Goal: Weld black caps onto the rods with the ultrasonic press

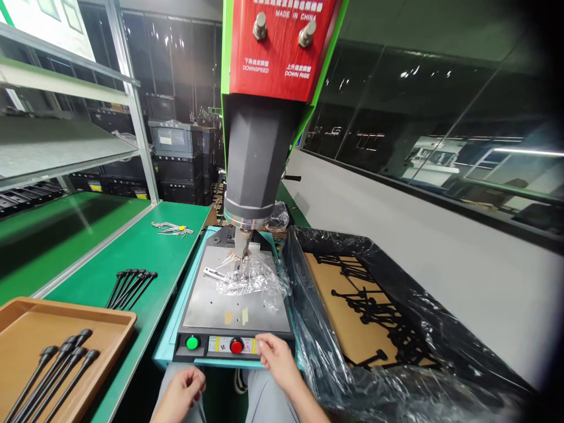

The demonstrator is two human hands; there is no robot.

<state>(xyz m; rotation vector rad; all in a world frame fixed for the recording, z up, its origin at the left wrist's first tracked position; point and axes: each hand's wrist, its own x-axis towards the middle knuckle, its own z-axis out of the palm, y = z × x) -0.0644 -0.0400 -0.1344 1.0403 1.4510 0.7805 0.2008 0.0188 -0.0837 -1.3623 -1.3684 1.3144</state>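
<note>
My right hand (pixel 277 359) rests on the front edge of the press machine's control panel (pixel 220 345), fingers curled beside the red button (pixel 237 346). A green button (pixel 192 342) sits further left on the panel. Near my lap, below the machine's front, my left hand (pixel 181 392) has its fingers loosely curled and nothing visible in it. The grey press head (pixel 255 164) hangs over the metal base plate (pixel 220 305), where a small metal part (pixel 215 274) and crumpled clear plastic (pixel 255 279) lie.
A brown tray (pixel 30 329) with several black rods (pixel 57 367) sits at the lower left. More black rods (pixel 130 288) lie on the green bench (pixel 145 258). At the right stands a plastic-lined cardboard box (pixel 335 282) holding several black parts. Shelving and crates stand at the left.
</note>
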